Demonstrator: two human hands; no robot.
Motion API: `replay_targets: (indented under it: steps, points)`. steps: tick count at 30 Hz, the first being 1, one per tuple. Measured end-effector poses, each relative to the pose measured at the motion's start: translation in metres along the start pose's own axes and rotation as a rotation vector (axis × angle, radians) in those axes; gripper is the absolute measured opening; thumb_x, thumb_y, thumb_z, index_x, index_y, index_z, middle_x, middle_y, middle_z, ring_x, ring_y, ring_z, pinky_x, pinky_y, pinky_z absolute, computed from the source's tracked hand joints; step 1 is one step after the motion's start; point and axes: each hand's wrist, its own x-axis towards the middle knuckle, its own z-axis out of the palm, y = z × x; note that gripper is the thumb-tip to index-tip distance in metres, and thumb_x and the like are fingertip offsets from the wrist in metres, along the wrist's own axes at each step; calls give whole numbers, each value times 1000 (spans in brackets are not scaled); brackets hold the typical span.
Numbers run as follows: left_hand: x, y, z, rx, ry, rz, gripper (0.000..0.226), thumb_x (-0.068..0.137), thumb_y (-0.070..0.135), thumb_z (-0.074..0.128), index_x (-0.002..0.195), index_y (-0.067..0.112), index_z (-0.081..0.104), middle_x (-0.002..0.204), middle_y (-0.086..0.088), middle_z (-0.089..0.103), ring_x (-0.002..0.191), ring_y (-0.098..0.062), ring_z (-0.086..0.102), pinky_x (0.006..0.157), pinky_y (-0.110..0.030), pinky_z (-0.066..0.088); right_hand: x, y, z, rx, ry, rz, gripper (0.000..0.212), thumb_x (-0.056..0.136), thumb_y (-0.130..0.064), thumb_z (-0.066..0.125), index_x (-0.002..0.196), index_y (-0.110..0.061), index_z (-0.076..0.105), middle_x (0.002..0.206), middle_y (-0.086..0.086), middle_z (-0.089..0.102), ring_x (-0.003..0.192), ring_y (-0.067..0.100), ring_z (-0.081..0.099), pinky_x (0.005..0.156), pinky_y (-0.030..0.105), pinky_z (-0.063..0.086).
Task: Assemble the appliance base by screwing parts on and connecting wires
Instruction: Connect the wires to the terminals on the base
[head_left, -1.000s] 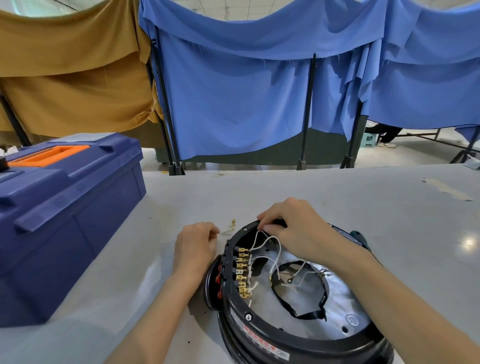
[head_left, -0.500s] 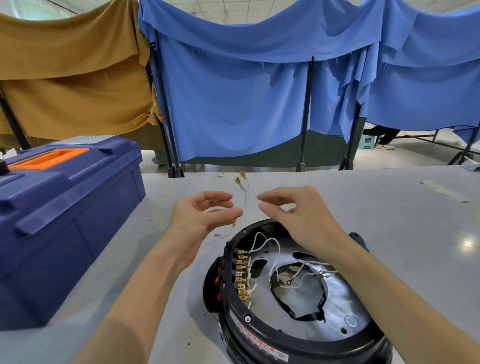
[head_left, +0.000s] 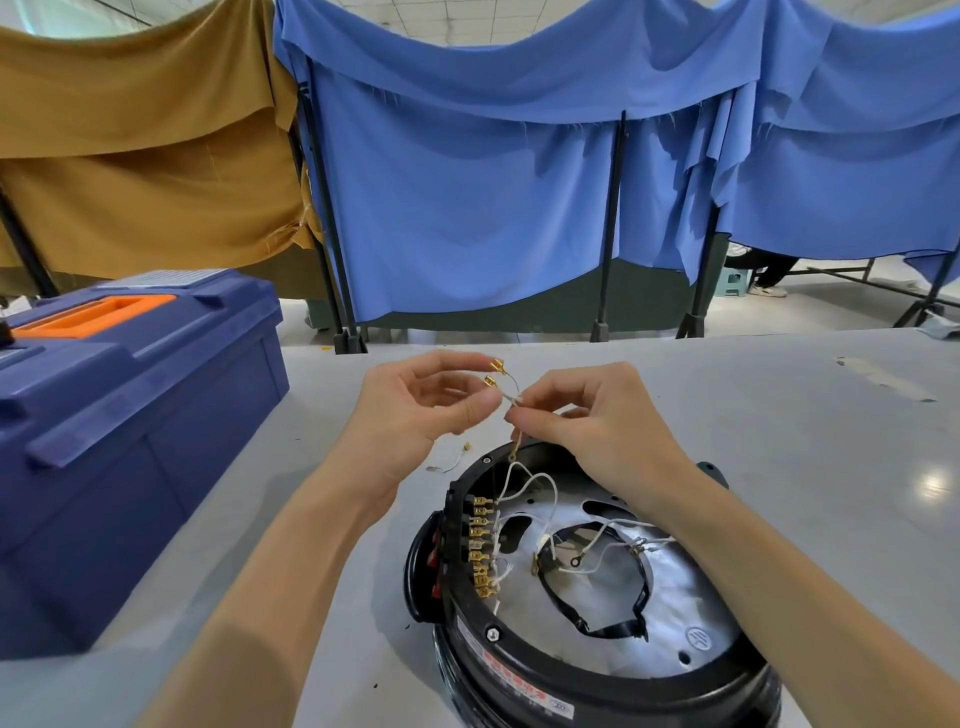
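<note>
Hands meet in the air just above the far rim of the appliance base (head_left: 597, 670), which lies open side up on the desk (head_left: 779, 415) near its front edge; the right hand (head_left: 587, 421) pinches a short wire (head_left: 511, 400) between thumb and forefinger, with the other fingers curled under; the left hand (head_left: 415, 410) has its fingers curled and its thumb tip against the same wire, and as far as the view shows it pinches it too; two brass terminals (head_left: 493, 371) stand up from the wire between the hands, and its lower end hangs down to the rim of the base. Inside the base, a row of brass connectors (head_left: 480, 551) runs along the left wall; white wires (head_left: 524, 486) loop from them over the metal plate (head_left: 597, 592); one white wire ends in a ring lug (head_left: 575, 561) that lies loose on the plate; a black band (head_left: 608, 631) curves across the middle opening. A small loose wire (head_left: 451, 464) lies on the desk just left of the base, under the left hand; a blue toolbox (head_left: 130, 415) with an orange handle (head_left: 93, 314) stands at the left edge of the desk; behind the far edge hang a blue curtain (head_left: 467, 208) and a tan curtain (head_left: 145, 156).
</note>
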Motion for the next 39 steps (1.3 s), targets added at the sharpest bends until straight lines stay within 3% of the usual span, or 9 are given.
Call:
replay_targets:
  steps: [6,13,20,24,26,30,34,39]
  points:
    - [-3,12,0,36,0,47,28,66,25,76,93,18,76,84,-4,76,77,-14,69,65,-18,52,-1,-3,0,38,-39,15,11,83,-9,75,72,-12,75,65,3,71,64,20,69,81,45,57]
    - [-3,13,-8,42,-16,23,36,62,19,77,98,16,75,86,-5,77,79,-15,73,66,-14,51,0,-2,-1,68,-65,24,12,83,-7,74,71,-11,74,60,1,68,56,11,64,66,24,52]
    - [-3,15,-11,38,-34,5,24,76,21,68,97,13,74,86,-6,77,80,-19,74,66,-19,56,-1,-1,-2,64,-75,14,15,83,-7,75,70,-15,74,59,-1,68,55,10,62,62,20,51]
    - [-3,15,-11,92,-20,9,30,66,23,76,93,11,75,81,-7,76,76,-19,73,64,-18,55,-1,1,-3,61,-85,1,8,83,-9,75,75,-10,76,63,2,70,58,12,63,64,22,52]
    - [-4,15,-10,127,-6,51,29,61,21,80,87,11,76,79,-7,76,74,-19,73,62,-16,53,-1,0,-3,129,-105,11,6,82,-14,77,78,-9,77,68,5,72,63,15,66,66,21,53]
    - [-4,16,-9,152,5,133,18,59,16,79,76,13,75,75,-3,75,72,-18,73,65,-17,54,-2,-3,-4,283,-204,91,30,80,-35,69,86,-7,77,79,12,75,77,20,72,70,23,57]
    - [-8,20,-11,169,-79,162,20,56,12,81,75,7,75,77,-7,75,74,-20,73,68,-20,56,-1,-2,-5,278,-228,113,17,84,-19,71,86,-3,75,79,19,74,73,21,70,78,28,58]
    - [-9,28,-23,250,-193,76,24,62,17,80,84,8,79,85,-11,76,79,-23,73,73,-24,58,-2,-3,-5,171,-189,85,6,79,-9,78,80,-4,76,71,13,73,65,16,68,70,24,55]
